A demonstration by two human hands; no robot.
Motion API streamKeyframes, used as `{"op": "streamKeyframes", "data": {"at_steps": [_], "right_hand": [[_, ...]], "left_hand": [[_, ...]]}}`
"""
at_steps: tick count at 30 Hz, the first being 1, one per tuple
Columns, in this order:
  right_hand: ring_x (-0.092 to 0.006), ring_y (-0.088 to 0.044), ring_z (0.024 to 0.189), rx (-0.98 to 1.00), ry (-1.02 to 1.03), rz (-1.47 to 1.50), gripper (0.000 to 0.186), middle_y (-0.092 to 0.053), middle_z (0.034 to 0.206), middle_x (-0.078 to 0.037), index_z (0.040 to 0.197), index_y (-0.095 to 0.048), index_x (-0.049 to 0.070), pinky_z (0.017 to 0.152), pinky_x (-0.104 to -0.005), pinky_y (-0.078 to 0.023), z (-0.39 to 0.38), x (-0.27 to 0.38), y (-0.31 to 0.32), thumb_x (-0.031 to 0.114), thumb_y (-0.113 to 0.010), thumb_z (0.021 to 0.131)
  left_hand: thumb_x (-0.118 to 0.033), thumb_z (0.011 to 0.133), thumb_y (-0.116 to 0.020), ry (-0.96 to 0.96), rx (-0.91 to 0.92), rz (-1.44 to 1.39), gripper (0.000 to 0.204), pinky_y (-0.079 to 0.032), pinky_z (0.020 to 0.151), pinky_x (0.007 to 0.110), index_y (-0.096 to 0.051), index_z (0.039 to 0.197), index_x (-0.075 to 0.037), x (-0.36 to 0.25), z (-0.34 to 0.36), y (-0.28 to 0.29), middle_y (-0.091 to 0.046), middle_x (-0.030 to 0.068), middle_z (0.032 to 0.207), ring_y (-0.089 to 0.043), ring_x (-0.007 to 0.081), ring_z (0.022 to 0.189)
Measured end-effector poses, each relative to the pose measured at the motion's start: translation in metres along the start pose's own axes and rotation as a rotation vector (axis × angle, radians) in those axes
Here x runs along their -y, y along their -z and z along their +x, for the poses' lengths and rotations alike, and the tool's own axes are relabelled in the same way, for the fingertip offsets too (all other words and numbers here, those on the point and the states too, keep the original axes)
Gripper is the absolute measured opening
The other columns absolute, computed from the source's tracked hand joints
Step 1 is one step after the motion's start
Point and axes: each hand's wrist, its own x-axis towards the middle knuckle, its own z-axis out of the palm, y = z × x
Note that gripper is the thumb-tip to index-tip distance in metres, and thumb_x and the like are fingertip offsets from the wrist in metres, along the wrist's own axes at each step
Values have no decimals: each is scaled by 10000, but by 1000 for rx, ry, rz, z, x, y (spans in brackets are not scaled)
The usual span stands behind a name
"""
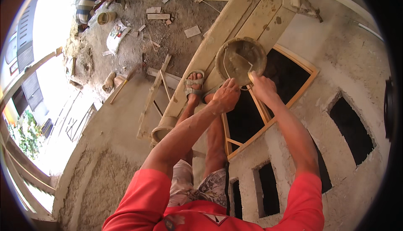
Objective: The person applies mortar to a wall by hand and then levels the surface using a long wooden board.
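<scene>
A round bucket (220, 59), its rim caked with dried mortar, is in front of me over the wooden planks (262, 10). Wet grey-brown mortar (238, 48) shows inside it. My left hand (227, 96) is closed at the near rim, where the bucket's thin wire handle (227, 65) runs into the fingers. My right hand (263, 89) grips the handle of a trowel (251, 66), whose bent shank and blade reach into the bucket. The blade partly blends with the mortar.
I stand on a raised plank beside a wall with a wooden window frame (314, 72) and several dark slots (351, 130). Another bucket (163, 126) is by my left leg. Far below, a bent-over person (87, 6) works near a bucket (105, 18) and a white sack (114, 40).
</scene>
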Motion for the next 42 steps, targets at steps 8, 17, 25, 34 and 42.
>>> {"op": "streamKeyframes", "data": {"at_steps": [8, 17, 25, 34, 42], "right_hand": [[-153, -556, 503, -153, -85, 937, 582, -613, 778, -108, 1352, -448, 41, 452, -284, -457, -32, -58, 18, 146, -565, 792], [-50, -425, 445, -52, 56, 1266, 594, -494, 687, -3, 1352, -473, 63, 372, -197, -359, 36, -68, -35, 202, -590, 786], [-355, -629, 919, -130, 92, 243, 583, -655, 1002, -204, 1348, -471, 121, 808, -438, -504, -14, -67, -20, 161, -618, 786], [-359, -662, 834, 62, -317, 163, 345, -658, 936, -239, 1126, -550, -2, 682, -434, -537, 12, -47, 37, 184, -585, 837], [-93, -463, 438, 416, -617, 1008, 215, -520, 633, -35, 860, -528, 60, 339, -225, -307, 59, -56, -16, 272, -537, 891]], "left_hand": [[-140, 721, -584, -9, 60, 18, 249, -290, 1066, 364, -685, 903, -3, 9, -9, -4, -573, 102, 1056, -423, 277, 1155], [-126, 730, -582, -42, 40, 1, 239, -304, 1053, 335, -692, 909, -12, 6, -4, 4, -567, 89, 1074, -422, 258, 1159], [-136, 714, -605, -8, -39, 43, 221, -314, 1042, 339, -693, 877, -15, 9, -10, -2, -582, 85, 1031, -428, 257, 1149], [-126, 713, -600, -18, 3, -33, 240, -293, 1068, 347, -675, 899, 5, 5, -1, 2, -568, 106, 1050, -416, 267, 1170], [-137, 717, -593, -30, -44, -59, 278, -292, 1067, 348, -662, 941, 14, 1, -1, -2, -554, 108, 1059, -408, 268, 1169]]}}
